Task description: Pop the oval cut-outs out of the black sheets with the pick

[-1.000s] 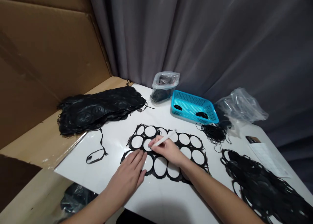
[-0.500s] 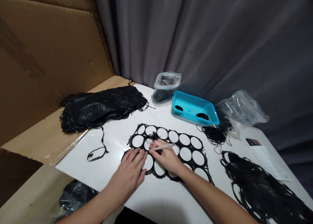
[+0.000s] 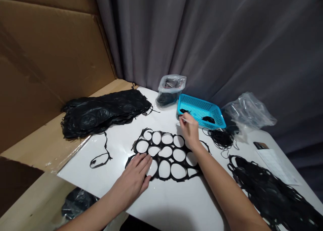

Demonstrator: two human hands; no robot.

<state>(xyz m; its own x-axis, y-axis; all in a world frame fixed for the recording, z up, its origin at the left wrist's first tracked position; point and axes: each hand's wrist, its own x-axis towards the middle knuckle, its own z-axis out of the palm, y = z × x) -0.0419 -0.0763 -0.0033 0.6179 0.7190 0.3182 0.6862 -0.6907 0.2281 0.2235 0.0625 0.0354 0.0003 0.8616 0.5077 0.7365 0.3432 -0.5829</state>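
A black sheet with rows of round holes (image 3: 170,160) lies flat on the white table (image 3: 166,204). My left hand (image 3: 137,168) rests on the sheet's left part, palm down with its fingers extended. Above the sheet's far edge, my right hand (image 3: 189,126) holds a thin white stick (image 3: 187,120) in closed fingers, close to the front left corner of the blue basket (image 3: 214,126). Black cord coils (image 3: 208,119) lie inside the basket.
Stacked black sheets (image 3: 106,111) lie at the left beside cardboard (image 3: 50,49). Behind are a clear bag (image 3: 171,86) and a grey curtain (image 3: 214,39). On the right are tangled black cord (image 3: 220,139), a plastic bag (image 3: 249,111), papers (image 3: 277,167) and a black strip pile (image 3: 272,194).
My right hand has moved away from the sheet, up and to the right towards the basket, with the white stick. My left hand has stayed in place.
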